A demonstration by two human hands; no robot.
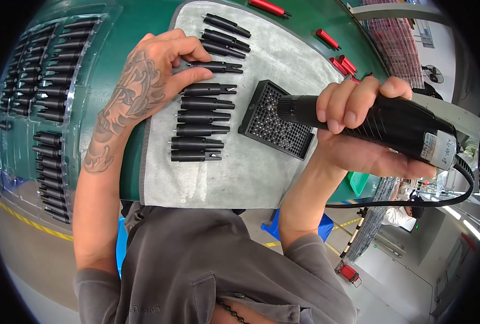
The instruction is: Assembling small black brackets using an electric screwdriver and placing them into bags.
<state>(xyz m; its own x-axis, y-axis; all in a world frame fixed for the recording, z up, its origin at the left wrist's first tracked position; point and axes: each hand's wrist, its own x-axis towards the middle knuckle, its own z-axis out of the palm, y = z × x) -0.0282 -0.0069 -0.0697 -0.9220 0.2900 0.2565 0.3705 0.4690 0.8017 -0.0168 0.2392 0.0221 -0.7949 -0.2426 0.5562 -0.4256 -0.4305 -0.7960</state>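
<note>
The left hand (145, 81) pins one black plastic part (215, 67) flat among a row on the grey mat (261, 173), apparently steadying it, while the right hand (359, 127) grips an electric screwdriver (380, 124) over the screw tray (275, 120).

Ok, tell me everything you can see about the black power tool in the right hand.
The black power tool is a thick, ribbed cylinder, plastic by its look, lying roughly level in the right hand. Its narrower nose hangs over the small black perforated tray. A pale label sits near its rear end, where a black cable leaves.
</note>
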